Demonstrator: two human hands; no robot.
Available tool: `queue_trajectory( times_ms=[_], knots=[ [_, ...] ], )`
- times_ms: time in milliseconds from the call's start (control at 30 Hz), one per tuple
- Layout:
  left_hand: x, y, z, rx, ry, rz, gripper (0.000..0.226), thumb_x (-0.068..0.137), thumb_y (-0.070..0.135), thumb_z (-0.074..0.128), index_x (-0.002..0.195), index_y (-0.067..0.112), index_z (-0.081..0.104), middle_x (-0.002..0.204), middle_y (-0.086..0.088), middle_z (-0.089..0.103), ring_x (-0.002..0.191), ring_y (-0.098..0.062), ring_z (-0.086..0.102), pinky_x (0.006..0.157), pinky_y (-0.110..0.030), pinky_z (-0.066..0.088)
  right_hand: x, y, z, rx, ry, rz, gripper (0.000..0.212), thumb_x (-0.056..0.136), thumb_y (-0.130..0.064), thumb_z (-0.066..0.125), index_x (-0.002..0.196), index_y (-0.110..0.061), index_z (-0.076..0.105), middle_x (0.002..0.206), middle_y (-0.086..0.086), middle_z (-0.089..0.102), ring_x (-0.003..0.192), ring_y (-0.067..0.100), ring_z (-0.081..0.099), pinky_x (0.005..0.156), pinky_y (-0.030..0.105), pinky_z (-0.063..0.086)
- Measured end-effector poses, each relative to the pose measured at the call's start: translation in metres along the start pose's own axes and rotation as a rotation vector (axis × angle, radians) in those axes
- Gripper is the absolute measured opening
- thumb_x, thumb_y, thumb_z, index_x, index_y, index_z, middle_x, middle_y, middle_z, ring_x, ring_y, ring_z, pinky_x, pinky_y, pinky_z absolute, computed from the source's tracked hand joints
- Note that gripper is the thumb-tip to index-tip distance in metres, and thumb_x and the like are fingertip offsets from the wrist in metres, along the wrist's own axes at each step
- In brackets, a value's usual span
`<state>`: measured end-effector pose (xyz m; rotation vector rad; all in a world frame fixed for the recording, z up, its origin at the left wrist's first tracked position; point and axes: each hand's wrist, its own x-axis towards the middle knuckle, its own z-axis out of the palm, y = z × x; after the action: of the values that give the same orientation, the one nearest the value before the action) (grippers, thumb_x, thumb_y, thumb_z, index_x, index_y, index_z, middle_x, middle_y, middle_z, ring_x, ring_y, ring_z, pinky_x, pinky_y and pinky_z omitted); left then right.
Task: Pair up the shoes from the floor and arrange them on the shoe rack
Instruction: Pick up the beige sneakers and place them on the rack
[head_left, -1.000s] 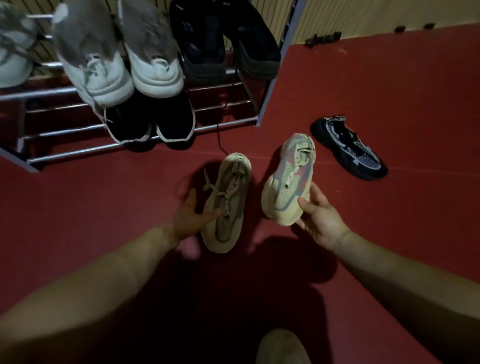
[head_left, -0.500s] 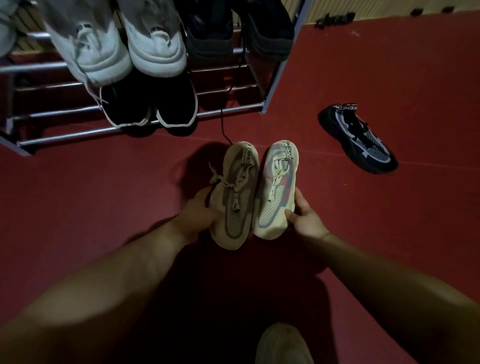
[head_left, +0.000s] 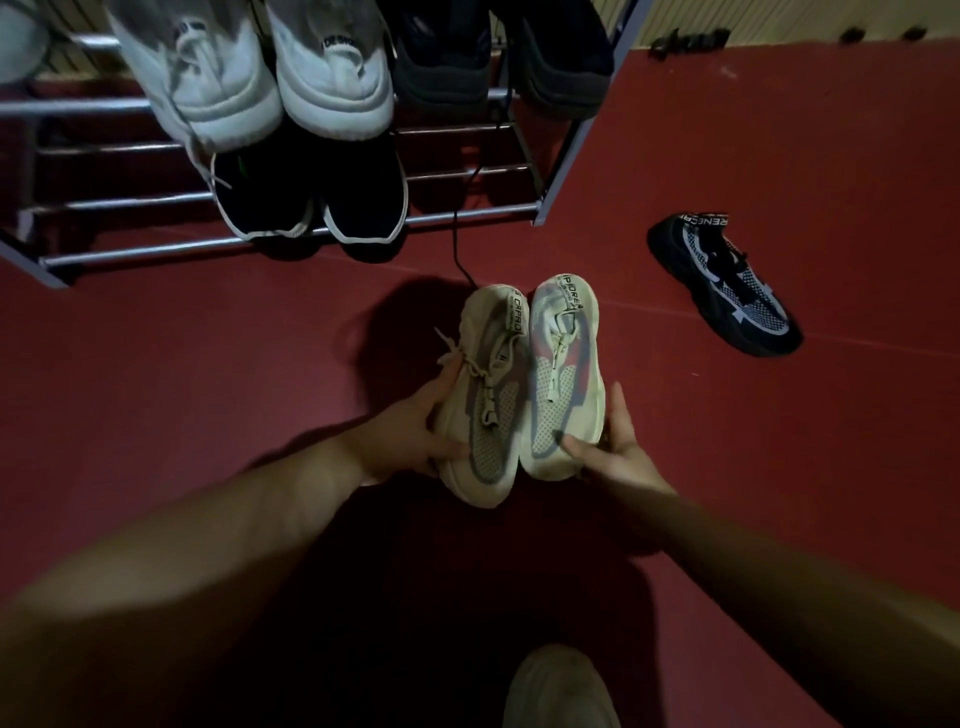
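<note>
Two beige sneakers side by side, touching: left hand (head_left: 415, 441) is gripping the left beige sneaker (head_left: 485, 395), right hand (head_left: 615, 449) is gripping the right beige sneaker (head_left: 563, 374), near the shoe rack (head_left: 156, 249).

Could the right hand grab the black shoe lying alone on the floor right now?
Probably not yet. The right hand grips one beige shoe, so it is busy. The black shoe lies off to that side with only bare red floor between, so after letting go it could likely reach.
</note>
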<state>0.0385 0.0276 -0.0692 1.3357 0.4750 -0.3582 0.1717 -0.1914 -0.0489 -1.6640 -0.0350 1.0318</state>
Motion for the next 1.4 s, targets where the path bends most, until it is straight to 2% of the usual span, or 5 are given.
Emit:
queue_trajectory(
  times_ms=[333,567,700,933,1400],
  knots=[
    [-0.032,0.017,-0.02,-0.104,0.157,0.023,0.104,0.073,-0.008,0.071,0.146,0.044,0.017,0.134,0.019,0.044,0.106,-0.003,0.054,0.081,-0.04,0.056,-0.008,-0.014,0.022,-0.081,-0.102,-0.127,0.087,0.085,0.02,0.048,0.148,-0.03,0.013,0.117,-0.019,0.053,0.084,-0.014,0.063,0.065,0.009,0.05],
    [-0.096,0.013,-0.048,-0.21,0.27,0.101,0.096,0.077,-0.01,0.065,0.146,0.041,0.023,0.137,0.01,0.049,0.115,-0.008,0.056,0.09,-0.038,0.053,-0.008,-0.033,0.068,0.027,-0.305,-0.133,0.085,0.084,0.024,0.042,0.146,-0.032,0.023,0.134,0.002,0.053,0.076,0.011,0.069,0.049,0.023,0.053],
    [-0.137,0.006,-0.069,-0.249,0.346,0.113,0.095,0.079,-0.018,0.058,0.143,0.045,0.027,0.143,0.015,0.042,0.118,-0.005,0.053,0.084,-0.029,0.054,-0.009,-0.043,0.115,-0.003,-0.391,-0.152,0.082,0.078,0.013,0.055,0.145,-0.028,0.03,0.133,0.007,0.056,0.108,0.034,0.062,0.059,0.046,0.058],
    [-0.192,-0.003,-0.111,-0.45,0.496,0.135,0.09,0.08,-0.009,0.06,0.14,0.051,0.03,0.133,0.013,0.056,0.118,-0.017,0.057,0.094,-0.044,0.049,-0.014,-0.063,0.181,0.058,-0.521,-0.122,0.074,0.079,0.024,0.038,0.136,-0.023,0.043,0.128,0.007,0.061,0.11,0.025,0.062,0.081,0.039,0.055],
    [-0.212,-0.003,-0.143,-0.477,0.462,0.197,0.092,0.07,-0.003,0.063,0.139,0.049,0.033,0.131,0.015,0.057,0.111,-0.015,0.062,0.076,-0.036,0.058,-0.005,-0.074,0.215,0.142,-0.539,-0.118,0.068,0.078,0.019,0.039,0.124,-0.029,0.053,0.116,-0.001,0.066,0.103,0.022,0.061,0.077,0.036,0.051]
  ],
)
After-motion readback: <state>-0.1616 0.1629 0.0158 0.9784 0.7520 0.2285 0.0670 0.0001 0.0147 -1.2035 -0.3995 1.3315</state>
